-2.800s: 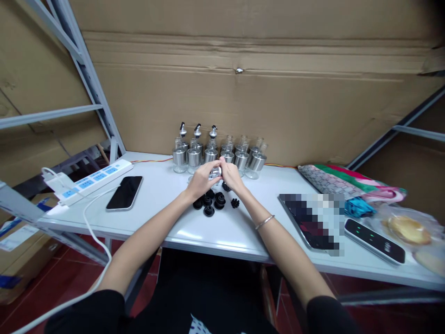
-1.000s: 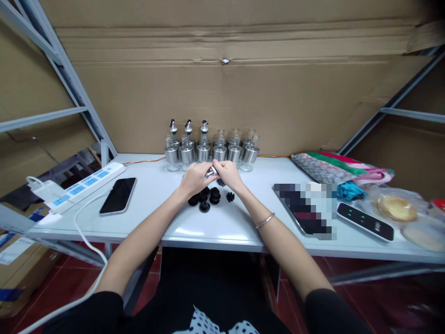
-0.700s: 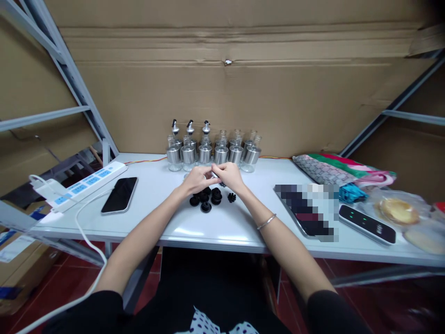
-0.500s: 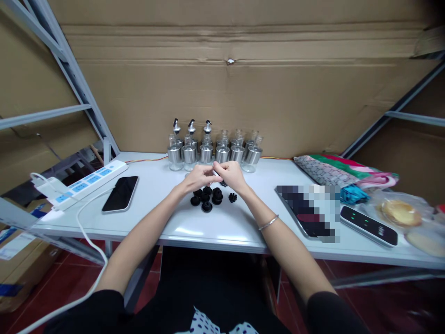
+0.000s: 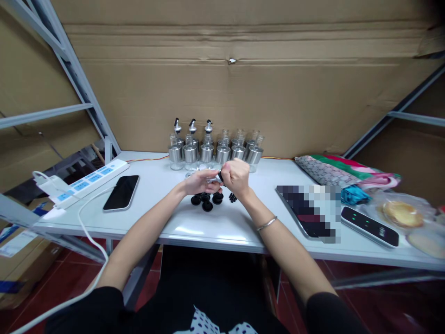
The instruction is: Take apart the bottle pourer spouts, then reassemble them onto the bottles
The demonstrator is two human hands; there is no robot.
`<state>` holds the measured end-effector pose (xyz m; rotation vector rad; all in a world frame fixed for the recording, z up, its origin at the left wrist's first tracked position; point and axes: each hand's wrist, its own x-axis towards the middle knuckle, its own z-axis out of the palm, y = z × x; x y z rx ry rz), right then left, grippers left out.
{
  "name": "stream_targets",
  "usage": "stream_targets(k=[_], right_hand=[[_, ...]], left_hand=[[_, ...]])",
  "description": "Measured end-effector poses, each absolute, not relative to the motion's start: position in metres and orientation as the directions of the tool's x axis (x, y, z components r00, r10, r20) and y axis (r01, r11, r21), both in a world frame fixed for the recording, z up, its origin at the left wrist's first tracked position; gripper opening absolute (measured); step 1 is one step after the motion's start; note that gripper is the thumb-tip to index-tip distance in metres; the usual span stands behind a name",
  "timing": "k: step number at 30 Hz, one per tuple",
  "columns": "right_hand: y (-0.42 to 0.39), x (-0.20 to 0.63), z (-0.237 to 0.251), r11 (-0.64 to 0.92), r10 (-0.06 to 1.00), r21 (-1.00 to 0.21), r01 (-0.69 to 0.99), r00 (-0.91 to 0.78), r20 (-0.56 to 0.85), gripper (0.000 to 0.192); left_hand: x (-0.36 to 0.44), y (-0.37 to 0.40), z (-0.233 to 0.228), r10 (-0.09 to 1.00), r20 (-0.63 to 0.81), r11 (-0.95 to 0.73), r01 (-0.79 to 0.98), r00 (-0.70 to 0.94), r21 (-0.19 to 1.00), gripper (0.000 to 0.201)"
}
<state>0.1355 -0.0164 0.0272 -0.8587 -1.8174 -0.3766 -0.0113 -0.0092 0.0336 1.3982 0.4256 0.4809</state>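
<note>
My left hand (image 5: 199, 182) and my right hand (image 5: 238, 176) meet in front of the bottles, both closed on a pour spout (image 5: 220, 176). Between them its silver part and a black part show; the fingers cover the rest. Several black stoppers (image 5: 207, 205) lie on the table just below my left hand. A small cluster of black pieces (image 5: 232, 197) lies under my right wrist. Beyond my hands, several glass bottles with steel sleeves (image 5: 207, 153) stand in two rows. Silver-capped pourers (image 5: 192, 125) top three at the back left.
On the left are a phone (image 5: 121, 193) and a power strip (image 5: 93, 182) with a white cable. To the right lie a tablet-like device (image 5: 302, 213), a black and white device (image 5: 369, 226), a patterned bag (image 5: 327, 174) and bagged food (image 5: 402, 213). A cardboard sheet (image 5: 229, 97) backs the table.
My right hand has turned over into a fist around the spout's end. My left hand has shifted slightly down and now partly covers the black stoppers.
</note>
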Motion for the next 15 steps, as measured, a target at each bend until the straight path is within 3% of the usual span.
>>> stream_targets(k=[2,5,7,9,12,15], right_hand=[[-0.012,0.141,0.026,0.667,0.443,-0.185,0.722,-0.185,0.877,0.057],[-0.007,0.146,0.024,0.602,0.645,-0.402,0.69,-0.124,0.754,0.06],[-0.005,0.148,0.024,0.538,0.75,-0.524,0.66,-0.092,0.655,0.061],[-0.004,0.147,0.024,0.485,0.804,-0.571,0.663,-0.083,0.588,0.061],[-0.004,0.144,0.023,0.458,0.84,-0.571,0.682,-0.121,0.529,0.061],[-0.003,0.14,0.021,0.445,0.851,-0.575,0.687,-0.126,0.509,0.061]], left_hand=[[-0.008,-0.011,0.034,0.619,0.05,0.014,-0.075,0.784,0.997,0.031],[-0.006,-0.007,0.03,0.746,0.179,-0.314,0.102,0.641,0.944,0.024],[-0.008,-0.003,0.026,0.765,0.334,-0.561,0.318,0.55,0.764,0.021],[-0.011,0.0,0.022,0.717,0.477,-0.696,0.474,0.509,0.54,0.028],[-0.013,0.003,0.018,0.633,0.575,-0.757,0.568,0.518,0.323,0.031],[-0.012,0.002,0.018,0.608,0.584,-0.75,0.631,0.537,0.201,0.027]])
